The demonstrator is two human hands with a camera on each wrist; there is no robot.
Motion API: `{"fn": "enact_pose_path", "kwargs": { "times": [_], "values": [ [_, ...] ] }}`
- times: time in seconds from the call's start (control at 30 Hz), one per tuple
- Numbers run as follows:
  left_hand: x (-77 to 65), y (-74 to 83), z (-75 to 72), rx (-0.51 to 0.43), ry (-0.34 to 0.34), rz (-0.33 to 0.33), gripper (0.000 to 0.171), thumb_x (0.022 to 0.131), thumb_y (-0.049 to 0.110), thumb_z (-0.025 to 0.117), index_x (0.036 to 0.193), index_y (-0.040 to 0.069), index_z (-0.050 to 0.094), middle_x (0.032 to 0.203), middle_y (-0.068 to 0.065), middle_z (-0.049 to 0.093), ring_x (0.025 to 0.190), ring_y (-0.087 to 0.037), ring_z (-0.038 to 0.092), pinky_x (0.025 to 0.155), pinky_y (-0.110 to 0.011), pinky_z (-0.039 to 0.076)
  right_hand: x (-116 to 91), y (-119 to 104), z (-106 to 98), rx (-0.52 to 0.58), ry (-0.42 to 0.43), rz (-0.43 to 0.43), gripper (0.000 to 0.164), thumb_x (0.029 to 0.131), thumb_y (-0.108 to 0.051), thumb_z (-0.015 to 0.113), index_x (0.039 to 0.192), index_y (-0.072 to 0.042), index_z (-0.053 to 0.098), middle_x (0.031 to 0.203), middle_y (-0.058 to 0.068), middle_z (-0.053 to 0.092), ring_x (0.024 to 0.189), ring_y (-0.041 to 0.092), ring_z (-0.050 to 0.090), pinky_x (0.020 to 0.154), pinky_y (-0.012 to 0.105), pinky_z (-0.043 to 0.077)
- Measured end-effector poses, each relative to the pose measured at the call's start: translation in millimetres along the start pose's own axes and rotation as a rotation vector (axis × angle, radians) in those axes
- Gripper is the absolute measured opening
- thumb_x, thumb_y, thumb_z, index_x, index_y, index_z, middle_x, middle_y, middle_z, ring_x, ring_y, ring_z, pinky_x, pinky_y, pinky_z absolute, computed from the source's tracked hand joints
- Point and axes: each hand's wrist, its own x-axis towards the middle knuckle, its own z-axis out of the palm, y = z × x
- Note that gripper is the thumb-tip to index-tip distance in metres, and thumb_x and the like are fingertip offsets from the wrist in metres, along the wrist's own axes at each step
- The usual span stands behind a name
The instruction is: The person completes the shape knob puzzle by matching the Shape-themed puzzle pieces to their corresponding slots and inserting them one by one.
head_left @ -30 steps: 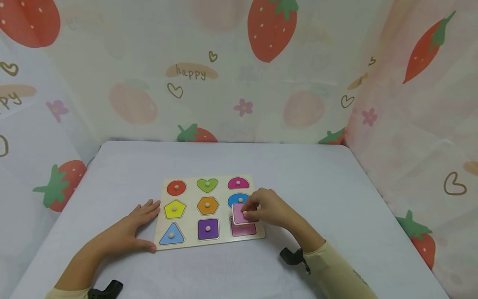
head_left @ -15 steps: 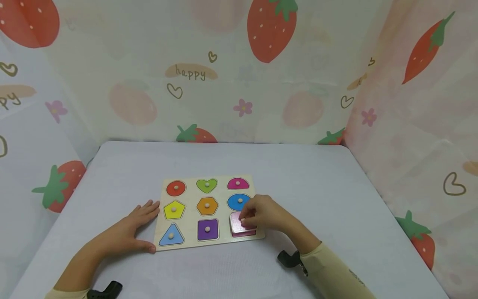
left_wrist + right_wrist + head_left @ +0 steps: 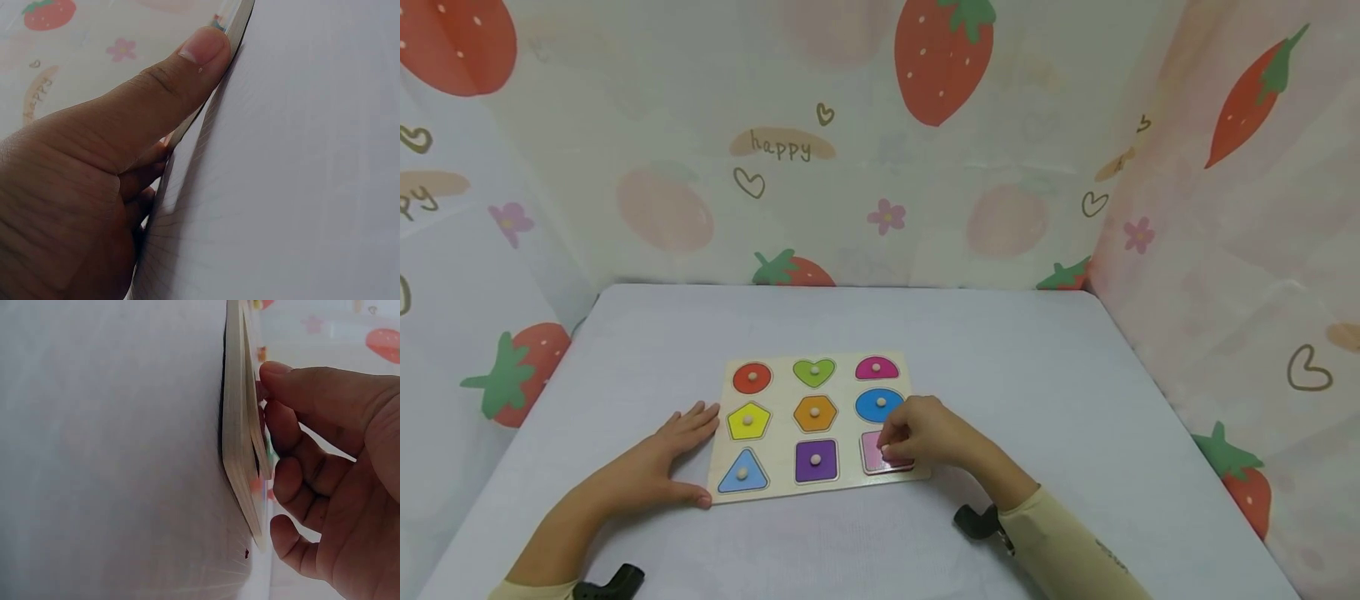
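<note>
A pale wooden knob puzzle board [image 3: 781, 392] lies on the white-covered table. My right hand [image 3: 936, 435] pinches the knob of a pink four-sided puzzle piece [image 3: 871, 455] between thumb and fingertips, over the board's lower right recess. In the right wrist view, that piece [image 3: 252, 419] sits tilted, one end raised off the board [image 3: 234, 419]; the fingers hide most of its face. At the board's left edge rests my left hand [image 3: 662, 458], fingers straight and thumb at the near corner. The left wrist view shows the thumb [image 3: 181, 69] along the board's edge.
Other pieces sit in the board: a purple square [image 3: 817, 473], a blue oval [image 3: 868, 404], an orange hexagon [image 3: 805, 423], a light blue triangle [image 3: 730, 483] and several more. Strawberry-print cloth [image 3: 887, 167] walls the table's back and sides.
My right hand has moved down and slightly toward me, lowering the pink piece from above the board onto its recess. The left hand has stayed at the board's edge.
</note>
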Motion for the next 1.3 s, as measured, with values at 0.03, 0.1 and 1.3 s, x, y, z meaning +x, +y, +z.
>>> {"fn": "enact_pose_path", "kwargs": {
  "times": [0.03,0.1,1.3],
  "values": [
    [0.0,0.2,-0.1,0.000,0.001,-0.001,0.123,0.059,0.069,0.087,0.158,0.012,0.040,0.169,-0.008,0.026,0.158,-0.037,0.013,0.122,-0.065,0.019,0,1,1,-0.002,-0.001,-0.001,0.006,0.087,-0.024,0.084,0.086,-0.027,0.079,0.073,-0.014,0.069,0.079,0.010,0.063,0.069,0.024,0.056],
    [0.2,0.2,0.0,0.002,0.002,-0.003,0.123,0.059,0.069,0.087,0.158,0.013,0.040,0.169,-0.008,0.027,0.158,-0.037,0.013,0.122,-0.065,0.019,1,1,1,0.000,-0.004,0.001,0.007,0.087,-0.025,0.084,0.085,-0.028,0.079,0.073,-0.014,0.069,0.080,0.009,0.063,0.069,0.024,0.056],
    [-1.3,-5.4,0.4,-0.015,-0.006,-0.003,0.120,0.061,0.071,0.084,0.159,0.018,0.039,0.170,-0.005,0.026,0.158,-0.037,0.013,0.129,-0.048,0.013,-4,14,-18,-0.020,-0.079,-0.059,0.008,0.091,-0.035,0.079,0.098,-0.031,0.080,0.085,-0.015,0.068,0.089,0.011,0.061,0.077,0.026,0.056]
  ]
}}
